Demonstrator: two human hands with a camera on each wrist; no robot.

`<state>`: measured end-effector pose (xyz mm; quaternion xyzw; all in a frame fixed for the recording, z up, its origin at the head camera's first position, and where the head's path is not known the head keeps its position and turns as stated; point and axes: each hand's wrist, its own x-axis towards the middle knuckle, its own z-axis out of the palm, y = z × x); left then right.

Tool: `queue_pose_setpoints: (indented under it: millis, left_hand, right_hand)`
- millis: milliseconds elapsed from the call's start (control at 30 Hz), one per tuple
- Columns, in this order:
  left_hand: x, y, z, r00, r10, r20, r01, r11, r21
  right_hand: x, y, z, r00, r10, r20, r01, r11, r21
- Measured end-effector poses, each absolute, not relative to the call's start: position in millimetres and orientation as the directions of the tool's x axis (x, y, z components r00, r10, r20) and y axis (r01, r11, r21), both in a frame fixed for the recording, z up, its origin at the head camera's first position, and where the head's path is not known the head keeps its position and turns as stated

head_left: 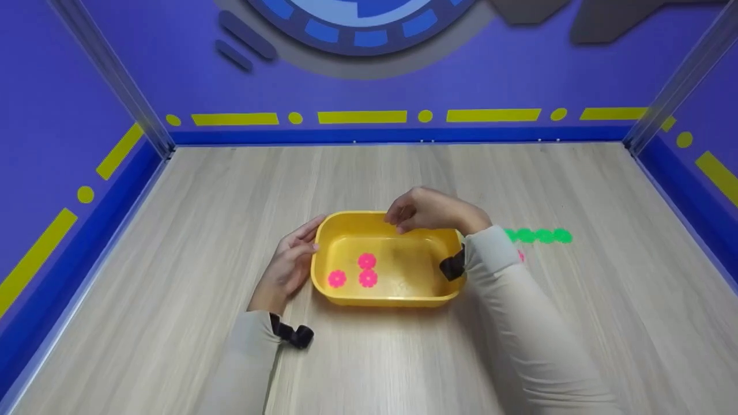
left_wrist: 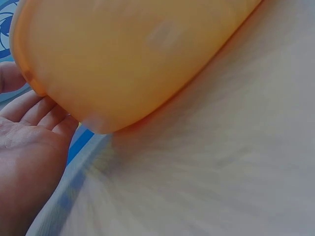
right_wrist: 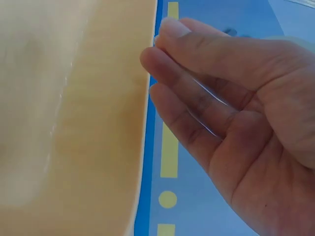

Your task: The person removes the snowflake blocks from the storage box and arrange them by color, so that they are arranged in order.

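Note:
A yellow plastic bin (head_left: 398,301) stands in front of the person, with three pink flower-shaped pieces (head_left: 368,278) inside, left of its middle. The left hand (head_left: 288,265) grips the bin's left end, thumb at the rim and fingers along the outside. In the left wrist view the bin's wall (left_wrist: 133,64) fills the top, with the left hand's fingers against its corner. Over the far rim is the right hand (head_left: 429,208), its fingers loosely bent. The right wrist view has its fingertips (right_wrist: 160,93) right at the rim, and nothing shows between thumb and fingers.
On the wooden table (head_left: 230,190), right of the bin, lies a row of several green flower-shaped pieces (head_left: 545,236), partly hidden by the right sleeve. A bit of a pink piece (head_left: 521,255) shows beside that sleeve. Blue panels (head_left: 369,92) enclose the back and sides.

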<state>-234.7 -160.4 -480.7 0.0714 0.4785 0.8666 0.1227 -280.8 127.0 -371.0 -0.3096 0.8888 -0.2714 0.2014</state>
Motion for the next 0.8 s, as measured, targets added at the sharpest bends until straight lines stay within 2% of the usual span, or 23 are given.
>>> queue_pose_setpoints:
  millis: [467,800]
  left_hand:
    - [-234,-160,-480,-0.96,0.279,0.008,-0.142,-0.515,0.845]
    - [-235,-161,-482,-0.956,0.293,0.021,-0.133,-0.494,0.859]
  right_hand:
    - [-284,99,-389,-0.669,-0.717,-0.197,-0.455,0.604,-0.654]
    - [-287,83,-402,-0.645,-0.701,-0.305,-0.402,0.65,-0.646]
